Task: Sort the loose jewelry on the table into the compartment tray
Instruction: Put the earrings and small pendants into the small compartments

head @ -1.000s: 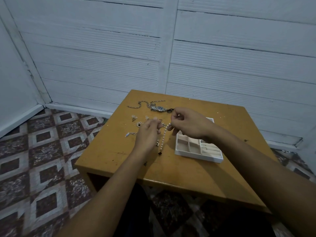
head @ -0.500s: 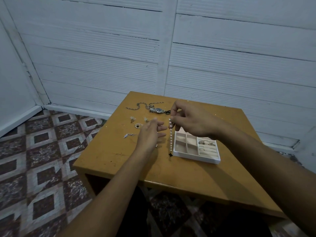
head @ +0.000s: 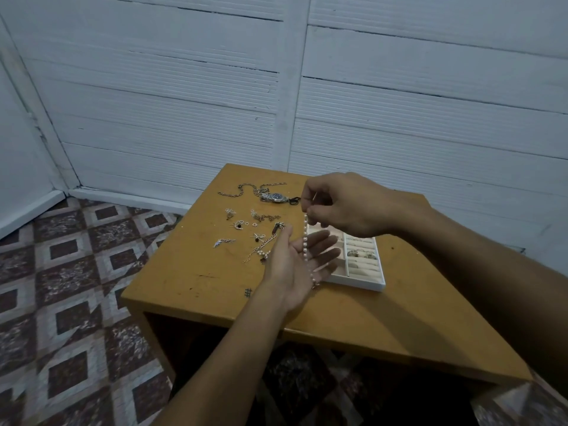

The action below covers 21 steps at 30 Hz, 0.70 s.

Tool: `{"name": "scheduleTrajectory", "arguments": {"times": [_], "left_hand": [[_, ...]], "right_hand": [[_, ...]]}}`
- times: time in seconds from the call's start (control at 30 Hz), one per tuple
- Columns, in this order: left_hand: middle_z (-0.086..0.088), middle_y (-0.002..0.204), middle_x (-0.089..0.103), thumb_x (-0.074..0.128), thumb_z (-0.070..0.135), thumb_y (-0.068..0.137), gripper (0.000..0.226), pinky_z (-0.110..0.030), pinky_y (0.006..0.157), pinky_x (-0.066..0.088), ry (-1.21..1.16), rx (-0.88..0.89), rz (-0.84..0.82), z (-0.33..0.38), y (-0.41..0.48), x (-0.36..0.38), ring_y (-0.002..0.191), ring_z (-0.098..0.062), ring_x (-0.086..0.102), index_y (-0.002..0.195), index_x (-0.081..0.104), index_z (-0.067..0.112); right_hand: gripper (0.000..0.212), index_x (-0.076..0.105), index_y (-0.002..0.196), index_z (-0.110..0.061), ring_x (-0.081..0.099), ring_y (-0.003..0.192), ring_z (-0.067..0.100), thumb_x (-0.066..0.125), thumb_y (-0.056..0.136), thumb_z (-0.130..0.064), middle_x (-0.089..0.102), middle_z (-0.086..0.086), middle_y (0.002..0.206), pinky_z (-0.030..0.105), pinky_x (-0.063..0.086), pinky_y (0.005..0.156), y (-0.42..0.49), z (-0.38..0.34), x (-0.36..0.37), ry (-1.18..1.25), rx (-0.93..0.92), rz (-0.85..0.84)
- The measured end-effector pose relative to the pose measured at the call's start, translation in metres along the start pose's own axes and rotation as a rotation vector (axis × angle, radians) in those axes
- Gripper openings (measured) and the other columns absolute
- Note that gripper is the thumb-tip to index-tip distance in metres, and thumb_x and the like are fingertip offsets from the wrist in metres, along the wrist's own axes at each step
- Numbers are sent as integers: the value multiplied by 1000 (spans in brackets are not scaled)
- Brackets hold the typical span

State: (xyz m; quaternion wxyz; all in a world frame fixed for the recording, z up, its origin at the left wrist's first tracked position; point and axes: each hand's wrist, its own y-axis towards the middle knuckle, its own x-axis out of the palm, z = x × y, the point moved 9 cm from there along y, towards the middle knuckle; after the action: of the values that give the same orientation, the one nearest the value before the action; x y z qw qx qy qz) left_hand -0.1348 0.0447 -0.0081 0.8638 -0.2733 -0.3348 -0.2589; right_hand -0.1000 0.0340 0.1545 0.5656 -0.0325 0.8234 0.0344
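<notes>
My right hand (head: 344,204) pinches the top end of a pearl strand (head: 305,241), which hangs straight down. My left hand (head: 295,262) lies palm up under it, fingers spread, and the strand's lower end rests on the palm. Just right of both hands sits the white compartment tray (head: 362,282), with rings in its padded right column; its left cells are partly hidden by my hands. Loose jewelry lies on the table to the left: a wristwatch (head: 275,197), a chain (head: 236,192), small earrings and charms (head: 242,224), and a thin bracelet (head: 261,247).
The orange wooden table (head: 196,278) is small, with its near edge close to my forearms. White panelled walls stand behind it, and a patterned tile floor (head: 67,272) spreads to the left.
My right hand has lifted the pearl strand higher and nearer the tray. My left hand let go of it, turned palm up and slid beneath the hanging end.
</notes>
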Motion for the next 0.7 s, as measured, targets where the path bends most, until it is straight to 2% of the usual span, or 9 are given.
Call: {"name": "scheduleTrajectory", "arguments": {"times": [0.13, 0.3, 0.43, 0.63, 0.7], "left_hand": [[-17, 100, 72, 31, 51, 99, 63, -35, 71, 57, -3, -43, 11, -16, -6, 1, 81, -26, 70, 103, 68, 1], [-13, 104, 73, 29, 50, 100, 60, -36, 80, 54, 25, -87, 36, -32, -13, 2, 86, -23, 70, 105, 69, 5], [-14, 106, 72, 33, 49, 100, 57, -37, 81, 55, -11, -99, 44, -38, -15, 3, 89, -24, 70, 110, 67, 4], [-16, 104, 72, 34, 47, 100, 57, -38, 78, 58, -276, -102, 84, -40, -10, 5, 90, -27, 71, 112, 66, 2], [-20, 105, 71, 34, 49, 99, 60, -41, 78, 59, -395, -110, 89, -42, -8, 6, 92, -31, 70, 114, 63, -2]], "right_hand": [[6, 62, 93, -24, 59, 74, 1, 57, 93, -21, 67, -13, 79, 25, 46, 66, 5, 9, 3, -59, 24, -6], [7, 61, 91, -23, 57, 70, -2, 56, 93, -17, 68, -11, 81, 19, 38, 59, 9, 17, 0, -54, 42, 25], [7, 61, 92, -22, 56, 71, -2, 56, 93, -17, 64, -10, 81, 17, 37, 58, 11, 21, -3, -67, 50, 49], [8, 60, 96, -24, 59, 80, 13, 55, 93, -19, 66, -4, 93, 27, 45, 65, 7, 26, 2, -111, 75, 41], [11, 61, 101, -22, 57, 78, 12, 54, 94, -18, 66, -5, 93, 24, 43, 62, 5, 25, 4, -143, 72, 40]]}}
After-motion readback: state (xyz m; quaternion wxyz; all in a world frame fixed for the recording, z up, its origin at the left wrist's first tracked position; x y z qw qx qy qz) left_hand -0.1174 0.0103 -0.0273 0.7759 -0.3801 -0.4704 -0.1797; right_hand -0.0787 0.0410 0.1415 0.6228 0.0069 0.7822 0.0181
